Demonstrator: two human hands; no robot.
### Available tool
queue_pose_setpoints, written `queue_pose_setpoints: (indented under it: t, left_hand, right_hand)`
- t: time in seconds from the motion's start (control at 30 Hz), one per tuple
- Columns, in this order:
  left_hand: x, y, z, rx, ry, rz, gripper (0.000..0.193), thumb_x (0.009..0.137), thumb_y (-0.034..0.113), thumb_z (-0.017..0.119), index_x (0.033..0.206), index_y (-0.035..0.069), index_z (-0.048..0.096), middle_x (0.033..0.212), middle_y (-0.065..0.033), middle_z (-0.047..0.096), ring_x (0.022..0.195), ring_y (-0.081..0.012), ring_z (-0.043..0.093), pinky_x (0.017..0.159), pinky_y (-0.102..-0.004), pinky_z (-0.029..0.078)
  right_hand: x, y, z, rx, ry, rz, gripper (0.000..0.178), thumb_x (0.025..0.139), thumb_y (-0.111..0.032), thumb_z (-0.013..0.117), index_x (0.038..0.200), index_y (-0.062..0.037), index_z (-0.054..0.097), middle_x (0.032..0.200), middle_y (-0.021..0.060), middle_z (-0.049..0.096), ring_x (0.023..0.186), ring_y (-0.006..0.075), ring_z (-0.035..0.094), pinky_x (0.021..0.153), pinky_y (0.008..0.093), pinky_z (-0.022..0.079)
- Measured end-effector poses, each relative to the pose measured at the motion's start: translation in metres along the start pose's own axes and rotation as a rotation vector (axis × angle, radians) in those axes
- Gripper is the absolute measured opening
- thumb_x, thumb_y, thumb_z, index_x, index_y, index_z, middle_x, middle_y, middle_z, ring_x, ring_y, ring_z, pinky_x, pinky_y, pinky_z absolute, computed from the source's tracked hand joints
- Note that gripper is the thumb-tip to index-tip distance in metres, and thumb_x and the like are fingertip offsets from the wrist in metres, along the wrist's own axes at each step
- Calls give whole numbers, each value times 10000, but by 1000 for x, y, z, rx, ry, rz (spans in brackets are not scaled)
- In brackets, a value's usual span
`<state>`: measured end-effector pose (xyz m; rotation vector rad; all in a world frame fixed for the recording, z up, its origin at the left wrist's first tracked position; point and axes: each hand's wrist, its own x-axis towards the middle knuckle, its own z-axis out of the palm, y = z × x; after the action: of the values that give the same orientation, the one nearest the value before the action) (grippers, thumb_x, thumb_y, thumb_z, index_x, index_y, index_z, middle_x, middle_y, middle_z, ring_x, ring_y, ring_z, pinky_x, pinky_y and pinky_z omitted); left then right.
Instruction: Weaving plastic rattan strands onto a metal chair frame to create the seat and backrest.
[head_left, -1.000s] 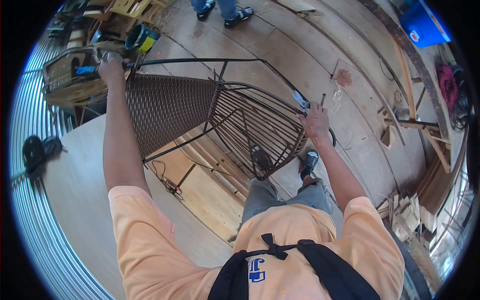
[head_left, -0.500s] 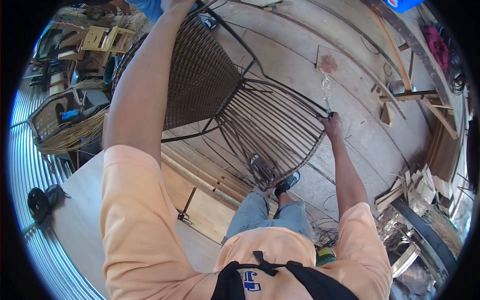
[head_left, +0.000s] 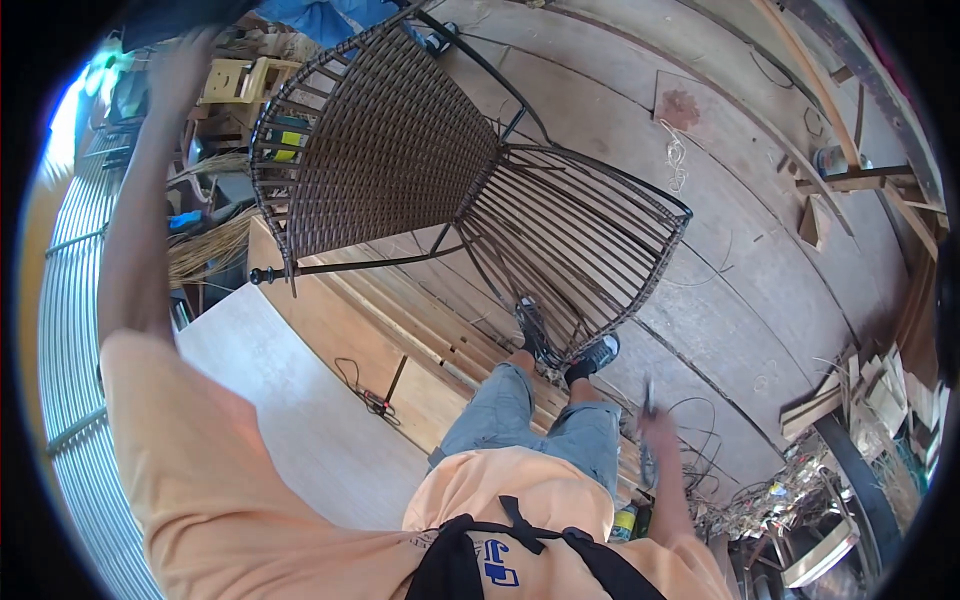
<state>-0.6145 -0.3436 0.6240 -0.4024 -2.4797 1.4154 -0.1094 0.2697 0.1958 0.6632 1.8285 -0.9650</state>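
Observation:
A chair (head_left: 385, 150) with a dark metal frame lies in front of me. Tight brown weave fills its left panel; the right panel has only spaced strands. My left hand (head_left: 190, 60) is raised at the upper left, away from the chair and close to a dark object (head_left: 180, 18) at the picture's edge. Motion blur hides its fingers. Low by my right thigh, my right hand (head_left: 657, 430) is closed around a slim dark hand tool (head_left: 649, 395), too smeared to name more exactly. Neither hand touches the chair.
Wooden planks and boards (head_left: 300, 300) lie left of my legs. Wood scraps (head_left: 880, 400) are heaped at the right, near a timber frame (head_left: 850, 180). A wire tangle (head_left: 675, 160) lies on the floor (head_left: 740, 250). Dry fibre bundles (head_left: 215, 250) sit at the left.
My left hand has left the chair's far side and swung left. My right hand has come off the chair's right edge and dropped toward my thigh with the tool.

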Motion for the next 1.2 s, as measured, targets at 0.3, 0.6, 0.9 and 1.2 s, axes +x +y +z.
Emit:
queue_pose_setpoints:
  t: [0.3, 0.6, 0.9, 1.2]
  left_hand:
    - [-384, 116, -52, -419, -240, -556, 117, 829, 80, 501, 899, 62, 593, 835, -125, 583, 764, -271, 568, 711, -417, 428]
    - [-494, 405, -159, -1697, -908, 25, 267, 814, 234, 555, 1015, 63, 595, 925, -156, 621, 899, -322, 589, 815, -409, 455]
    - [-487, 290, -152, -1779, -1452, 320, 282, 809, 272, 546, 1011, 89, 614, 885, -168, 647, 857, -337, 615, 727, -412, 479]
    - [-396, 433, -70, -1479, -919, 52, 247, 828, 278, 549, 975, 83, 584, 1057, -157, 560, 1034, -332, 515, 860, -440, 413]
  right_hand:
    - [-108, 59, 64, 12, 33, -101, 230, 697, -170, 642, 867, -19, 607, 693, 106, 603, 622, 170, 563, 599, 299, 454]
    - [-144, 14, 59, 332, -236, 138, 200, 703, -132, 595, 861, -17, 635, 670, 22, 570, 605, 122, 498, 577, 296, 419]
    - [-220, -106, 48, 531, -499, 407, 357, 763, -240, 659, 1022, 3, 624, 834, 6, 614, 745, 134, 538, 685, 287, 435]
    - [-51, -66, 131, 517, -664, 173, 421, 799, -346, 652, 1043, -6, 600, 880, 9, 574, 812, 100, 486, 751, 261, 403]
